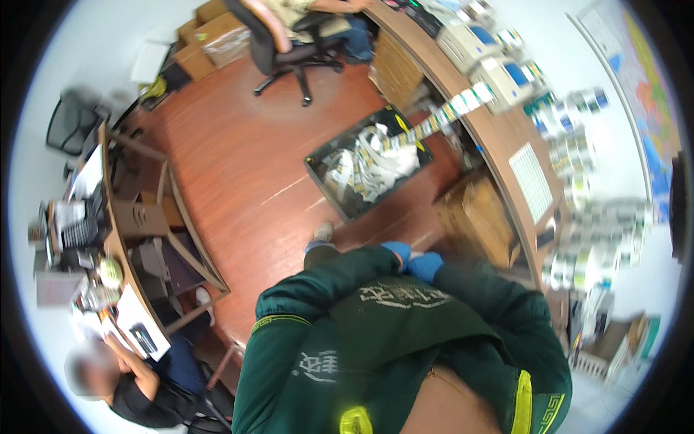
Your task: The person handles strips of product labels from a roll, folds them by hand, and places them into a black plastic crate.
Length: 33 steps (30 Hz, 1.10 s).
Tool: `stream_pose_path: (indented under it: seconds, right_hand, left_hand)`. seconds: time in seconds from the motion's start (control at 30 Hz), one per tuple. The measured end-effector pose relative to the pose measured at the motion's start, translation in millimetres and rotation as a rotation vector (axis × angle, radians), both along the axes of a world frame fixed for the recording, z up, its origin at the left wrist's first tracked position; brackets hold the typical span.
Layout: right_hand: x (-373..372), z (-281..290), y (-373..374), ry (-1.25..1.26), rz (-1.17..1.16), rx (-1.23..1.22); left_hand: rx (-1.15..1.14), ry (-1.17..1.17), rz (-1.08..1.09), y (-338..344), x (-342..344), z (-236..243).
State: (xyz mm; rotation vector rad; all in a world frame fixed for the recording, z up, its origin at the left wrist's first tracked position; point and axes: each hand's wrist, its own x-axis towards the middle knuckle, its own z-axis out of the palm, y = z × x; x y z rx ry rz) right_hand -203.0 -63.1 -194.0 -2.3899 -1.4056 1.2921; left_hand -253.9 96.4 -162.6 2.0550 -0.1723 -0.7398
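Observation:
In blue gloves, my left hand (397,252) and my right hand (425,267) are close together in front of my waist. Their fingers are mostly hidden, and a small pale patch shows between them that I cannot make out. Beyond them on the floor stands a black bin (340,206) holding a tangled heap of white paper strip (376,165). From the heap a long printed label strip (441,116) runs up to a label printer (500,81) on the desk at the right. Both hands are apart from the bin and the strip.
A cardboard box (477,217) sits under the long desk (506,137). A second printer (466,45) and several label rolls (571,155) line it. One person sits in an office chair (296,54) at the far side, another at the left desk (116,239).

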Motion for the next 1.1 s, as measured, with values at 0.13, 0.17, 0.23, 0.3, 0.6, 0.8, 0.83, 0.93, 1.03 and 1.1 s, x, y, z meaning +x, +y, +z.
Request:
stream_pose_path:
  seconds: [0.13,0.17,0.23,0.3,0.6,0.8,0.83,0.93,1.03,1.1]
  right_hand:
    - [-1,22,25,0.014,-0.005,0.059]
    - [1,58,37,0.113,-0.011,0.111]
    - [1,95,41,0.17,-0.149,0.156]
    - [5,107,35,0.187,-0.375,0.158]
    - [-32,92,74,0.194,-0.839,0.004]
    - [-38,7,100,-0.067,-0.815,0.141]
    - [-40,-12,96,-0.108,-0.766,0.124]
    - [-34,-17,91,-0.045,-0.735,0.104]
    - [-27,13,69,0.388,-0.862,0.184]
    - [-26,50,63,0.386,-0.947,0.252]
  left_hand:
    - [0.027,0.033,-0.055,30,14,-7]
    - [0.126,0.093,-0.056,33,16,-27]
    - [0.169,0.11,-0.153,51,25,-24]
    - [0.198,0.097,-0.194,67,27,-23]
    - [0.238,0.046,-0.405,84,49,-18]
    - [0.242,-0.017,-0.516,74,63,-15]
    - [0.26,-0.014,-0.55,74,66,-17]
    - [0.235,-0.005,-0.594,80,80,-18]
    - [0.108,-0.058,-0.676,95,87,-22]
    - [-0.055,-0.16,-0.645,121,99,-34]
